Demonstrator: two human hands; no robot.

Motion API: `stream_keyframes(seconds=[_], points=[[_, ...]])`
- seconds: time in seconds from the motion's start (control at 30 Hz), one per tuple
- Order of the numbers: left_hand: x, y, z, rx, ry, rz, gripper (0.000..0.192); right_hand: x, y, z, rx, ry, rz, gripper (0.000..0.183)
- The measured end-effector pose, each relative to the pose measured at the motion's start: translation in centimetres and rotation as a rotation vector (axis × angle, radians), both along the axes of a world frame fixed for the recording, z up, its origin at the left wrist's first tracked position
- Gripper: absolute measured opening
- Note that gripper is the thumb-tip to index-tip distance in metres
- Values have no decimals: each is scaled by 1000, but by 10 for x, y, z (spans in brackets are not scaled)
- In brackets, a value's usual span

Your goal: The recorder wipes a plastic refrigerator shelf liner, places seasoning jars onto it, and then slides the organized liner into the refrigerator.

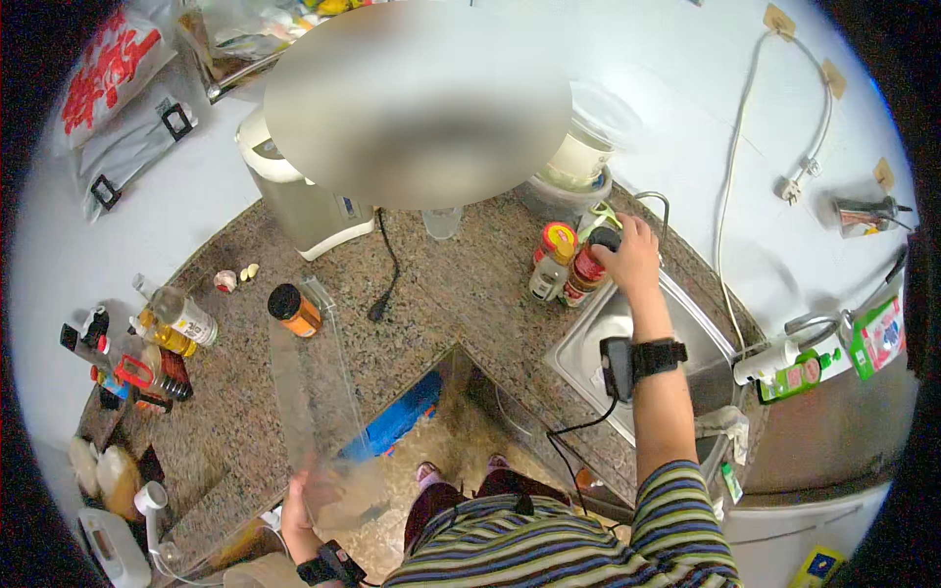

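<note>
My right hand (632,253) is closed around the dark lid of a glass jar with a red label (587,272), beside the sink. Touching or close to that jar are a small clear bottle (548,279) and a jar with a red and yellow lid (559,239). My left hand (305,503) holds the near end of a long clear plastic container (316,397), which extends over the counter's edge. Near its far end stands an orange jar with a black lid (295,310); whether it is inside or behind the clear plastic I cannot tell.
A steel sink (599,345) lies at the right, with green detergent bottles (798,376) beyond. An electric water dispenser (305,198) and its black plug (377,310) are at the back. Sauce and oil bottles (169,345) and garlic (225,280) stand left. A blurred oval hides the back centre.
</note>
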State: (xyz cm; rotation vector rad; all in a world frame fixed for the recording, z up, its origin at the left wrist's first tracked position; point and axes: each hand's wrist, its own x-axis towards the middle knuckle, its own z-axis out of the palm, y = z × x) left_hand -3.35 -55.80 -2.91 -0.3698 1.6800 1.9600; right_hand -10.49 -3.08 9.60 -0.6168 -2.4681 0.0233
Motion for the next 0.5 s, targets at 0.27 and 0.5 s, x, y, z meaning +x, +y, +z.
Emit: stream_keyframes(seconds=[0.27,0.5], points=[[6,14,9,-3,-61,219,65,-11,28,-19,-324,-182,-2,66],[16,23,27,-70,34,277,57,-11,19,-7,-369,-24,27,49]])
